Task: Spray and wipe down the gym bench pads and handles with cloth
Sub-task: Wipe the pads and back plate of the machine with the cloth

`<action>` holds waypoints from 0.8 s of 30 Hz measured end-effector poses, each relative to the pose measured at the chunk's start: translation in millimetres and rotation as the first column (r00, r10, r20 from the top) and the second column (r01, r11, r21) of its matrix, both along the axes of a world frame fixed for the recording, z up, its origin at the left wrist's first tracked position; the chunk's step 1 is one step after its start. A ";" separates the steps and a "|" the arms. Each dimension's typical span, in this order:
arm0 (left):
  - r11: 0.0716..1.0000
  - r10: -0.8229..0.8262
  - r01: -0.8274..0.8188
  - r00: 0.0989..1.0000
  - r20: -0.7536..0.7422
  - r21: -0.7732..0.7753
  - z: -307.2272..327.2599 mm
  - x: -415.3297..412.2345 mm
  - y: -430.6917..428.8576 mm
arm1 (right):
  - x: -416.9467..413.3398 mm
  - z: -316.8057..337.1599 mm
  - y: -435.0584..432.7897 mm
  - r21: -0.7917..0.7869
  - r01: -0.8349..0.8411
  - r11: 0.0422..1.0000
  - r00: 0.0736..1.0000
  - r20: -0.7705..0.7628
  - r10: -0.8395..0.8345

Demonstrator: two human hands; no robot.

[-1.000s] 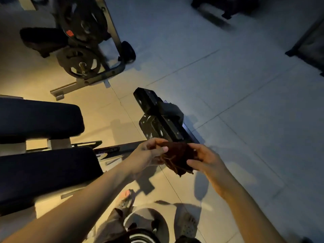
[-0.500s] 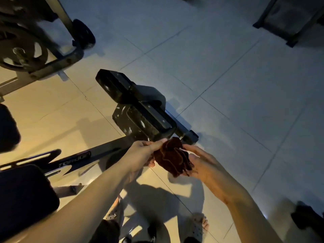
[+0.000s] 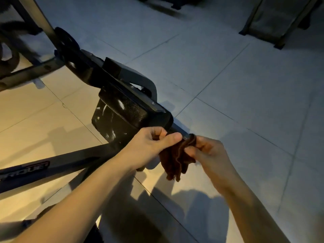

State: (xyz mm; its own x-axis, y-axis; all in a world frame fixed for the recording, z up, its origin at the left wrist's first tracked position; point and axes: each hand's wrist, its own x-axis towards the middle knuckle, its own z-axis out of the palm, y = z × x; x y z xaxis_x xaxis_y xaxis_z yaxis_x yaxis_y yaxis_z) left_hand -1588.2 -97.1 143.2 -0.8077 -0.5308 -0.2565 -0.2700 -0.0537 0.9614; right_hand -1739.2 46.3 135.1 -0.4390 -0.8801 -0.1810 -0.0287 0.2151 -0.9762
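head view: the left hand (image 3: 150, 148) and the right hand (image 3: 209, 151) both pinch a crumpled dark brown cloth (image 3: 175, 160) between thumb and curled fingers. it hangs between them, just below the end of a black padded gym machine pad (image 3: 129, 109), above pale floor tiles (image 3: 228, 81).

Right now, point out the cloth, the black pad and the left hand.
cloth (image 3: 175, 160): head view, on its hanging folds.
black pad (image 3: 128, 109): head view, on its textured top face.
left hand (image 3: 149, 146): head view, on the back of the hand.
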 end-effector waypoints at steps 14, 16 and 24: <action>0.980 -0.105 0.095 0.993 -0.049 -0.173 -29.2 37.7 21.5 | -17.2 -37.0 24.9 -0.204 -0.139 0.969 0.987 0.054 0.152; 0.968 -0.117 0.112 0.993 -0.011 -0.226 -14.4 47.8 29.1 | 10.9 -25.1 24.7 -0.122 -0.168 0.978 0.972 -0.187 0.144; 0.962 -0.197 0.185 0.979 -0.043 -0.199 18.7 94.0 21.3 | 48.7 -3.1 47.0 -0.018 -0.318 0.948 0.913 -0.273 0.301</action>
